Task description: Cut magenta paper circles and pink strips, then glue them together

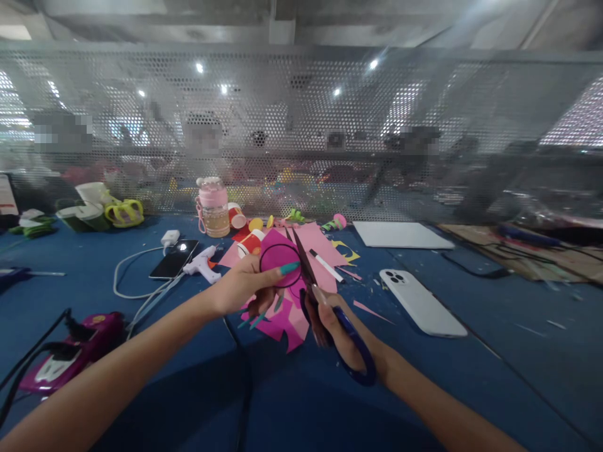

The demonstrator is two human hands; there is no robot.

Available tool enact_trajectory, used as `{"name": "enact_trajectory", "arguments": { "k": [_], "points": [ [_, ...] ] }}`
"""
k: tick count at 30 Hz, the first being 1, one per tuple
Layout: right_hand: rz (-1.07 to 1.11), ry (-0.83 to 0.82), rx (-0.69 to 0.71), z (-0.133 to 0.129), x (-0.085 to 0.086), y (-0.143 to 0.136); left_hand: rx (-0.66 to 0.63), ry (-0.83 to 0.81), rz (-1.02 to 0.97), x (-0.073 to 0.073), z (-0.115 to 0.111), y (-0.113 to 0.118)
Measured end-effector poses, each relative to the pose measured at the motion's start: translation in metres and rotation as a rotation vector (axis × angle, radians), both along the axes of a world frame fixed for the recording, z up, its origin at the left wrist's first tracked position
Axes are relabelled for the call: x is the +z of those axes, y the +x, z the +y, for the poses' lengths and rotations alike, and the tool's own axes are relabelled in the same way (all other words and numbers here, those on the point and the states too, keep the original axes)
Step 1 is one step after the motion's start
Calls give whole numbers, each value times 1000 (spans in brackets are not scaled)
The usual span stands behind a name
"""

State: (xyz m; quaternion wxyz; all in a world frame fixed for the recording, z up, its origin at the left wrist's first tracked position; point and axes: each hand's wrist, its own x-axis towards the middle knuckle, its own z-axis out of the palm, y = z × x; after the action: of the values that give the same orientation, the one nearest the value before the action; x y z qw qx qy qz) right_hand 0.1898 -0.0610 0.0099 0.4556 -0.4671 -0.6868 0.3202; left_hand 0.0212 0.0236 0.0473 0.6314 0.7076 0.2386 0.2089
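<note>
The magenta sheet (274,257), circle-marked, is raised over the desk (306,408), clamped in the left hand (247,284), presumably to steady it for the scissors (306,263) at its three o'clock, gripped by the right hand (346,336). Outward: glue gun (202,265) at nine, bottle (214,208) at ten, white phone (421,302) at four.

"Where does the light come from?"
"Small white lights (374,64) glare high across the perforated metal screen (292,110); the black phone (172,263) catches a glint."
"Any shadows?"
"A broad, soft one darkens the near blue tabletop (292,402)."
"And sharpness?"
"Hazy beyond the screen, with pixelated patches; the outer edges look smeared and stretched."
</note>
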Motion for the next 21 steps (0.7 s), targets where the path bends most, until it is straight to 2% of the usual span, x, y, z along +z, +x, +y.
{"name": "enact_trajectory", "arguments": {
  "k": [4,14,21],
  "points": [
    [-32,16,29,2,1,0,-57,2,38,1,1,-1],
    [-54,40,-6,-1,1,0,-74,5,86,2,0,-1],
    [-60,-10,1,-1,5,-1,-63,-23,57,4,-1,-2]
  ]
}}
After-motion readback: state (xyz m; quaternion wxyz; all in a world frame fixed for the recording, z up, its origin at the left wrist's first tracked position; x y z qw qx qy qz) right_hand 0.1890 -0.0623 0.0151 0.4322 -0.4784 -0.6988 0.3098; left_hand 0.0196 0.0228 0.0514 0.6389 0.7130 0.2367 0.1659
